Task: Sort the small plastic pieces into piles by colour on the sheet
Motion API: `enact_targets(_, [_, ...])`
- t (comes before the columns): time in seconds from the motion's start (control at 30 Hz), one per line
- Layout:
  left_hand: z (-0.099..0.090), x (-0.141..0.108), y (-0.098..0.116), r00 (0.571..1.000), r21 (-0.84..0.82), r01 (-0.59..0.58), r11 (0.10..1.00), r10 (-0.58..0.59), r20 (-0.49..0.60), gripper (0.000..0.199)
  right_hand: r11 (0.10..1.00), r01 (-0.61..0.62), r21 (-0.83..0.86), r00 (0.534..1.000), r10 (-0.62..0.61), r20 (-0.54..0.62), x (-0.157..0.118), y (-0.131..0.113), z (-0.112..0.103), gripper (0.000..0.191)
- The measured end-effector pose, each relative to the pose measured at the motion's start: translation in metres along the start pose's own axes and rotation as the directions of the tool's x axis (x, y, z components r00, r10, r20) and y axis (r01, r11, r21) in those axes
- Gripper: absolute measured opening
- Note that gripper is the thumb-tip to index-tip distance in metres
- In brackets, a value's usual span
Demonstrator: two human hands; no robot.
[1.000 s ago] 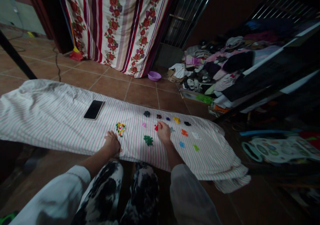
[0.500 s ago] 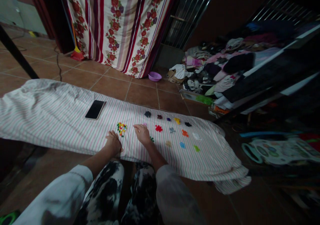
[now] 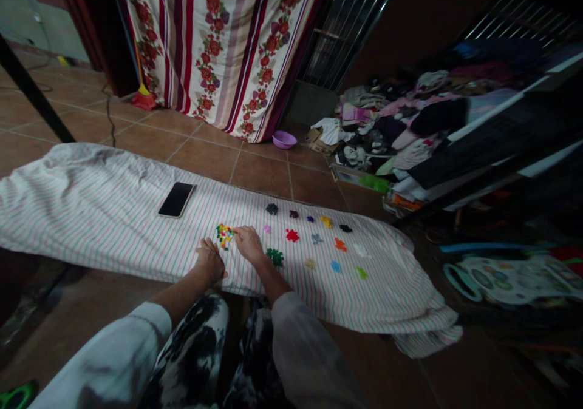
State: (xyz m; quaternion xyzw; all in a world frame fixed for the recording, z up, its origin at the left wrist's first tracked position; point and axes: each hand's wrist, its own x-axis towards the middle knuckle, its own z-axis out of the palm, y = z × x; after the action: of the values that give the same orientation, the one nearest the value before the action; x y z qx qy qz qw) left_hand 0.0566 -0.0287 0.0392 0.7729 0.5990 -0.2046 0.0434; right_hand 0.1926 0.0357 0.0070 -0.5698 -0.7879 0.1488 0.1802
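A mixed pile of small coloured pieces (image 3: 224,235), green, yellow, red and white, lies on the striped cloth (image 3: 113,215). My right hand (image 3: 248,243) reaches in from the right, its forefinger stretched out to the pile's edge; no piece shows in its fingers. My left hand (image 3: 210,262) rests on the cloth just below and left of the pile, its fingers loosely spread with nothing visible in them. Right of my right hand lie dark green pieces (image 3: 275,256), pink pieces (image 3: 267,229) and red pieces (image 3: 292,235), each colour in its own heap.
A phone (image 3: 177,199) lies left of the pile. Further right are heaps of yellow (image 3: 326,221), orange (image 3: 340,245), blue (image 3: 336,266) and lime pieces (image 3: 362,272). Beyond the cloth stand a purple basin (image 3: 284,139), a hanging curtain (image 3: 218,51) and heaped clothes (image 3: 401,111).
My right hand has moved left, from beside the pink pieces to the mixed pile, uncovering the pink and dark green heaps. My left hand stays in place.
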Motion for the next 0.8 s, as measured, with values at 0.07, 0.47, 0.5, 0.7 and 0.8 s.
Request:
enact_targets(0.07, [0.0022, 0.0015, 0.0001, 1.000, -0.018, 0.006, 1.000, -0.006, -0.012, 0.080, 1.000, -0.004, -0.006, 1.000, 0.004, 0.002, 0.0011, -0.0009, 0.0004, 0.032])
enact_targets(0.47, [-0.0017, -0.0007, 0.0000, 1.000, -0.059, 0.002, 0.998, -0.002, 0.002, 0.080, 0.999, -0.037, -0.018, 0.999, 0.037, -0.029, 0.0000, -0.0083, 0.0032, 0.029])
enact_targets(0.5, [-0.0015, -0.0001, 0.0001, 1.000, -0.073, 0.003, 0.997, -0.003, 0.002, 0.081, 0.999, -0.039, -0.007, 0.999, 0.039, -0.034, 0.0001, -0.0084, 0.0035, 0.029])
enact_targets(0.7, [0.0032, 0.0037, 0.0008, 1.000, -0.020, 0.015, 1.000, -0.015, -0.007, 0.081, 0.998, -0.048, 0.030, 0.998, 0.049, -0.045, 0.0020, -0.0091, 0.0040, 0.022])
enact_targets(0.8, [0.0039, 0.0034, 0.0007, 1.000, -0.013, 0.006, 1.000, -0.006, -0.014, 0.081, 0.998, -0.046, 0.037, 0.997, 0.048, -0.058, 0.0025, -0.0084, 0.0056, 0.020])
